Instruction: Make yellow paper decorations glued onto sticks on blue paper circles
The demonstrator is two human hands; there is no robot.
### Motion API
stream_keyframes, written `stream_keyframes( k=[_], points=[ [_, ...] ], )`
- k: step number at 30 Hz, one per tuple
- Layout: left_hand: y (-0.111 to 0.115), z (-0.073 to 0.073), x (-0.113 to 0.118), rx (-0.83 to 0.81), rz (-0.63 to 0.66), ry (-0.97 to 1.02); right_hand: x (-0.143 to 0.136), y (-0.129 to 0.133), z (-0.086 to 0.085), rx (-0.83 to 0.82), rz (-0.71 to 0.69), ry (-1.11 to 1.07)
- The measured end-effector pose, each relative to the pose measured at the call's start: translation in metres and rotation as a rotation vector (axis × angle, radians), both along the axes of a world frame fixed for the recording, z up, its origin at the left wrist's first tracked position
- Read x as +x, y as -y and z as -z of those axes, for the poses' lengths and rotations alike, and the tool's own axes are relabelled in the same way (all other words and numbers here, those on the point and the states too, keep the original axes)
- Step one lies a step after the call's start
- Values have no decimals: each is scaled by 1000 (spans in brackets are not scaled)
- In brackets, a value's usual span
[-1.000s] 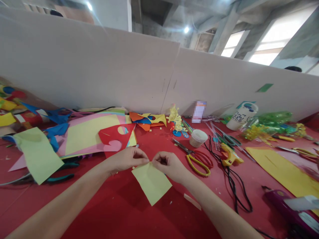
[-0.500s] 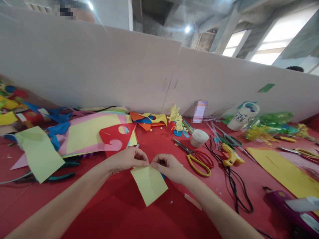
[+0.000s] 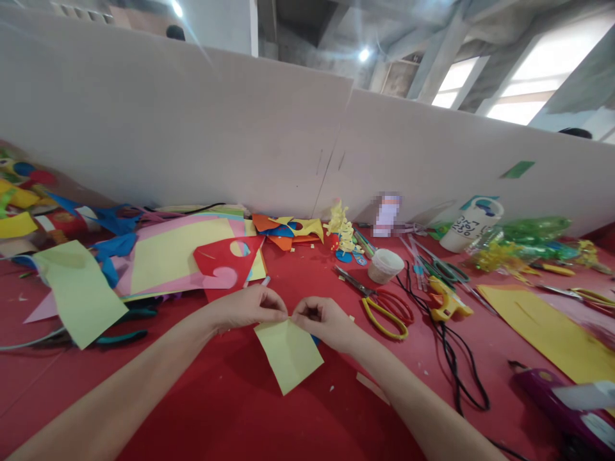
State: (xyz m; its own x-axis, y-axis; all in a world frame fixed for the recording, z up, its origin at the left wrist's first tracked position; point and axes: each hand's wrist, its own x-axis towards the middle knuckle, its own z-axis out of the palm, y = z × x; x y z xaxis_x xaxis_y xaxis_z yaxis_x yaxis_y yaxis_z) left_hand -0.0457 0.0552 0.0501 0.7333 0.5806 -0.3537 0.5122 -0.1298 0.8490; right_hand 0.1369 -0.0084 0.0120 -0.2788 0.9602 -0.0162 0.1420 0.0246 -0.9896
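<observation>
A small pale yellow sheet (image 3: 289, 355) hangs over the red table between my two hands, one corner pointing down. My left hand (image 3: 257, 305) pinches its top edge, thumb and finger pressed together. Right beside it, my right hand (image 3: 324, 323) pinches the same edge, with the fingertips of both hands nearly touching. Part of something blue shows behind the sheet, by my right hand. The fingers hide the very top of the sheet.
Scissors (image 3: 379, 307) and a white cup (image 3: 385, 266) lie right of my hands. Further right are a yellow glue gun (image 3: 446, 299), a black cord and a purple tool (image 3: 552, 400). Coloured sheets (image 3: 168, 259) and a red cut-out (image 3: 225, 262) are at the left.
The view has shifted very slightly. My hands keep the same pinch on the yellow sheet, which has barely moved.
</observation>
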Motion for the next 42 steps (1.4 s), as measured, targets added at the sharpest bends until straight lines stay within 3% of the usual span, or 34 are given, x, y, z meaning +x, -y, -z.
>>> stream_keyframes(
  k=[8,12,21,35,42],
  points=[
    [-1,2,0,-20,-37,57,2,2,-5,65,-23,51],
    [1,-1,1,0,-36,32,1,1,-3,-22,7,52],
    [3,-3,2,-149,-63,9,-2,2,-2,-103,34,66],
    [-1,6,0,-189,-26,62,3,1,-5,17,-32,160],
    [-1,7,1,-237,-13,56,3,0,-1,-13,-22,172]
  ],
)
